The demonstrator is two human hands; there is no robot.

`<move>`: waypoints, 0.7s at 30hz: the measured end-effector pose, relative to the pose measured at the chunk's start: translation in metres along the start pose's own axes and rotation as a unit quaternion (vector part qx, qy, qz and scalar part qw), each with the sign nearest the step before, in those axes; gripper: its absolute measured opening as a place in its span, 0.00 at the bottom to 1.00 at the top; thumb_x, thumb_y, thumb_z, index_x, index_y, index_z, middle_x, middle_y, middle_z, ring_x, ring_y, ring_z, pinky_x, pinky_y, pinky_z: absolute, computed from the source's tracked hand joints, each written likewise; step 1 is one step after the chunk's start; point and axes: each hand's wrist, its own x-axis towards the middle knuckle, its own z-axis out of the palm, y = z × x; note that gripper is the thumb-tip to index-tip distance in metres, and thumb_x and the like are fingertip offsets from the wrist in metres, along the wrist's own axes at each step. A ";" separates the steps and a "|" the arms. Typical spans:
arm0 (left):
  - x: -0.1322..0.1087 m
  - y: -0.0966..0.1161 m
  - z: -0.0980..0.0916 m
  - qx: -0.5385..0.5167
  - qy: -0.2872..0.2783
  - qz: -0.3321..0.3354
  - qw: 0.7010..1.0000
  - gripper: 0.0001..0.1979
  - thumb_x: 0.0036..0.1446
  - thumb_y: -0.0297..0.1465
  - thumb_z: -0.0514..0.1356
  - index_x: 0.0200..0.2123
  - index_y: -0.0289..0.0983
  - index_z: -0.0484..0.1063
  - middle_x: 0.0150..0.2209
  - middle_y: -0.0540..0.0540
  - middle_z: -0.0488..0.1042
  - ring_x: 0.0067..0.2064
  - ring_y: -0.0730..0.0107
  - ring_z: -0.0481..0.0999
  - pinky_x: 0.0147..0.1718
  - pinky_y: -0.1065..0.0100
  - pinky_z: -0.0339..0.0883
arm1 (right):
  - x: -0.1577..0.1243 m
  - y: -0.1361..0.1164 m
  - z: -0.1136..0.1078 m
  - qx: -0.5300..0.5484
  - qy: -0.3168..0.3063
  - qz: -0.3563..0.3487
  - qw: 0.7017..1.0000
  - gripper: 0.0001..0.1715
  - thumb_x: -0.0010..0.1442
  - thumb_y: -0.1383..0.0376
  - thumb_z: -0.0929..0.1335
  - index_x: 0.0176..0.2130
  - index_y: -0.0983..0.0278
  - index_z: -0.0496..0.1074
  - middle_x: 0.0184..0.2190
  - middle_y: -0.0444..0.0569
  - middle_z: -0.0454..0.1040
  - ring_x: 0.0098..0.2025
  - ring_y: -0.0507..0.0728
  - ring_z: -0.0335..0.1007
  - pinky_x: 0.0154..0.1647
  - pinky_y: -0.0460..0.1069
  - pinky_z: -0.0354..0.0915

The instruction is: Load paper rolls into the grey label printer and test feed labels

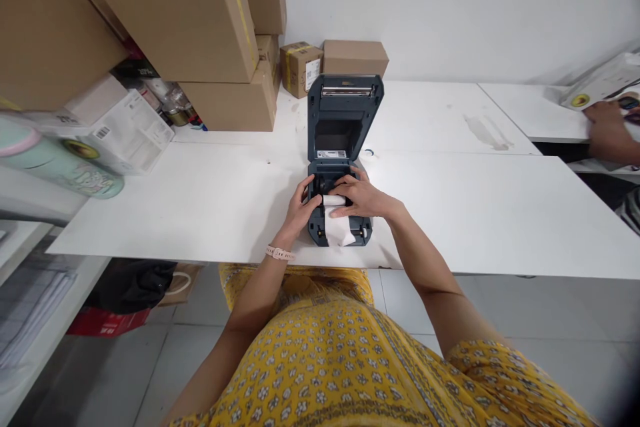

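Observation:
A dark label printer (345, 120) stands on the white table with its lid raised. In its bay lies a small white paper roll (334, 201), and a loose paper strip (338, 230) runs from it over the front edge. My left hand (301, 208) grips the printer's left side wall, its thumb at the left end of the roll. From the right, my right hand (361, 196) reaches into the bay, fingers curled over the roll and thumb on the strip. The right end of the roll is hidden behind that hand.
Stacked cardboard boxes (175, 27) rise at the back left, with two smaller boxes behind the printer. A mint bottle (65, 160) lies tilted at the left beside a white box (125, 130). At the far right, another person's hand (611, 130) touches a white package. The table's front edge (200, 259) runs before me.

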 end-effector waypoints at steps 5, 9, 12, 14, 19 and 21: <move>0.003 -0.001 -0.001 0.016 0.000 0.006 1.000 0.32 0.60 0.37 0.66 0.67 0.42 0.65 0.68 0.40 0.71 0.68 0.50 0.71 0.67 0.50 0.67 | -0.005 -0.004 0.007 -0.016 0.020 0.021 0.999 0.44 0.63 0.36 0.69 0.62 0.64 0.76 0.57 0.60 0.80 0.69 0.72 0.65 0.77 0.74 0.37; 0.006 -0.001 -0.007 0.061 -0.022 0.025 0.998 0.32 0.62 0.34 0.62 0.69 0.42 0.63 0.70 0.40 0.69 0.69 0.51 0.69 0.68 0.50 0.65 | -0.006 -0.004 0.008 -0.017 0.021 0.019 0.999 0.46 0.63 0.34 0.69 0.63 0.62 0.75 0.57 0.59 0.81 0.69 0.72 0.65 0.77 0.75 0.36; 0.007 0.000 -0.010 0.091 -0.041 0.028 0.995 0.32 0.64 0.33 0.59 0.70 0.43 0.61 0.71 0.40 0.67 0.70 0.52 0.69 0.69 0.49 0.65 | -0.007 -0.003 0.008 -0.017 0.016 0.019 1.000 0.47 0.63 0.33 0.68 0.63 0.63 0.75 0.57 0.60 0.81 0.69 0.72 0.65 0.77 0.75 0.35; 0.007 0.001 -0.012 0.104 -0.052 0.032 0.993 0.32 0.66 0.34 0.59 0.71 0.43 0.60 0.71 0.40 0.67 0.70 0.52 0.69 0.69 0.49 0.64 | -0.008 -0.003 0.008 -0.021 0.016 0.016 1.000 0.48 0.62 0.32 0.67 0.64 0.63 0.74 0.58 0.60 0.80 0.69 0.73 0.64 0.77 0.75 0.35; 0.006 0.003 -0.012 0.120 -0.062 0.038 0.990 0.32 0.67 0.36 0.57 0.72 0.43 0.58 0.72 0.40 0.65 0.72 0.51 0.66 0.71 0.49 0.61 | -0.008 -0.004 0.010 -0.030 0.010 0.012 0.999 0.50 0.61 0.33 0.70 0.67 0.63 0.72 0.59 0.59 0.80 0.70 0.74 0.63 0.76 0.76 0.34; 0.006 0.004 -0.011 0.123 -0.062 0.036 0.990 0.32 0.67 0.36 0.57 0.72 0.42 0.58 0.73 0.40 0.64 0.73 0.51 0.64 0.72 0.49 0.60 | -0.008 -0.004 0.010 -0.034 0.005 0.014 0.999 0.50 0.60 0.34 0.70 0.68 0.62 0.70 0.60 0.58 0.80 0.70 0.74 0.62 0.76 0.76 0.34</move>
